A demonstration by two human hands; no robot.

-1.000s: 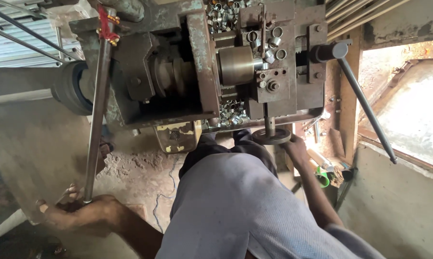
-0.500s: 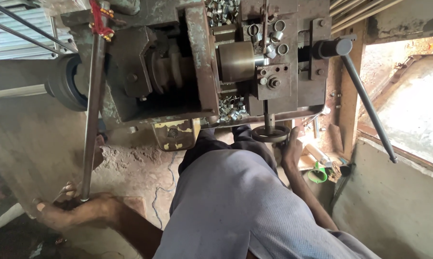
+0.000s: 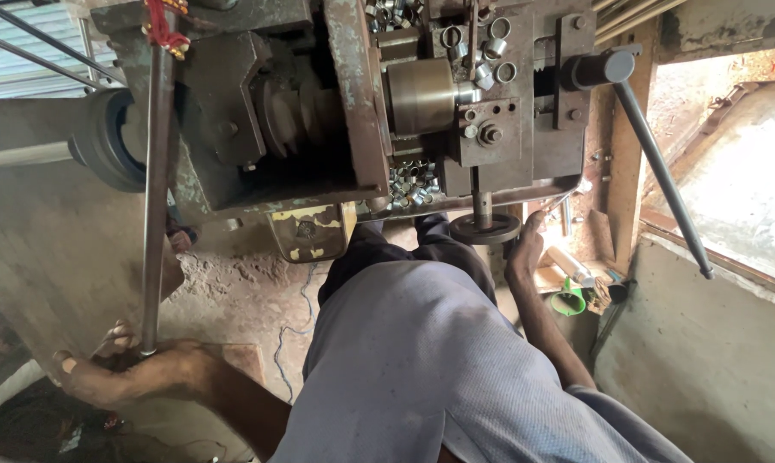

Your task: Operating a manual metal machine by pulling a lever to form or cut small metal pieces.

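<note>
Below, left hand point(image 3: 138, 373) gripping long steel rod point(image 3: 154, 197), right hand point(image 3: 524, 253) on handwheel point(image 3: 485, 228)

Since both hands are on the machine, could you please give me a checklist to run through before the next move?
1. Left hand grips the lower end of the long grey steel bar: ok.
2. Right hand touches the small round dark metal handwheel: ok.
3. Small shiny metal rings lie loose beneath the brass-coloured cylindrical chuck: not ok.
4. Long dark lever hangs clear of both hands: ok.
5. Machine running or stopped: cannot tell.
</note>
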